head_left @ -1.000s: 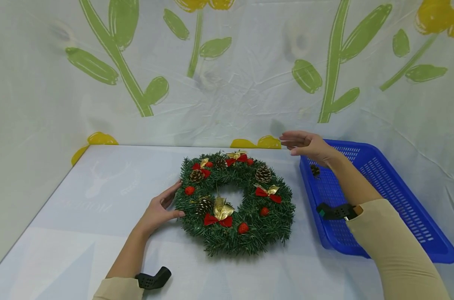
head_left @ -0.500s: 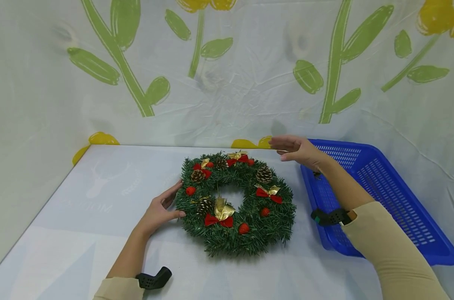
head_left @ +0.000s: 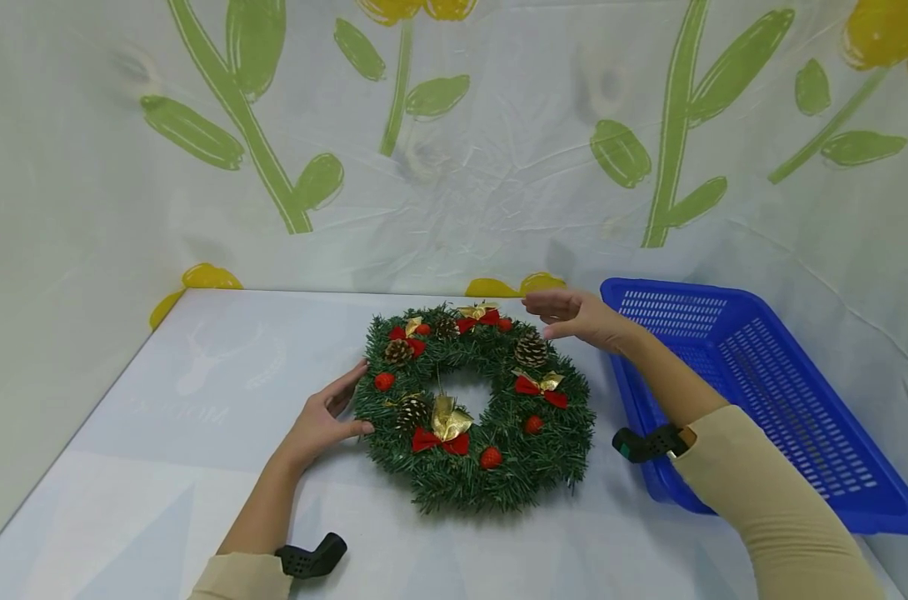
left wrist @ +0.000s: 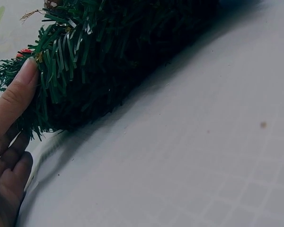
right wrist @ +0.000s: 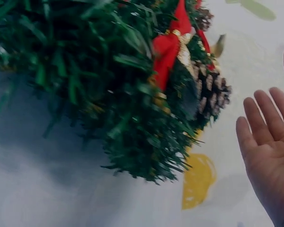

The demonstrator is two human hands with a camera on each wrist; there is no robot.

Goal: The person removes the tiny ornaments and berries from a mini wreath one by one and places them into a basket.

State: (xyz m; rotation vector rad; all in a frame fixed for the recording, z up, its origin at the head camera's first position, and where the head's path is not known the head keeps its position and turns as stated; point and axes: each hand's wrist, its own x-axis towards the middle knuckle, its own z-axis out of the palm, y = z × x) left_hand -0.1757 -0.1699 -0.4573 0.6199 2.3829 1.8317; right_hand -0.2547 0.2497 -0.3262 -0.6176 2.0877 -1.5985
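A green Christmas wreath (head_left: 551, 450) lies on the white table, trimmed with pine cones (head_left: 531, 350), red bows with gold ribbon (head_left: 441, 442) and red berries (head_left: 491, 457). At its left rim my left hand (head_left: 321, 422) grips the greenery, thumb on the near outer side. The left wrist view shows that thumb (left wrist: 22, 80) against the needles, with curled fingers lower down, partly hidden. My right hand (head_left: 577, 318) hovers just beyond the wreath's upper right edge, palm facing it. The right wrist view shows those fingers (right wrist: 267, 113) extended, apart from the pine cone and holding nothing.
A blue plastic basket (head_left: 772, 312) stands to the right, partly covered by my right forearm. Behind the table hangs a white sheet (head_left: 499, 200) printed with green leaves and yellow flowers. Each wrist wears a black camera (head_left: 313, 557).
My right hand has moved left and slightly down, from above the basket's rim to beside the wreath. A small pine cone seen at the basket earlier is now hidden. Left hand and wreath stay put.
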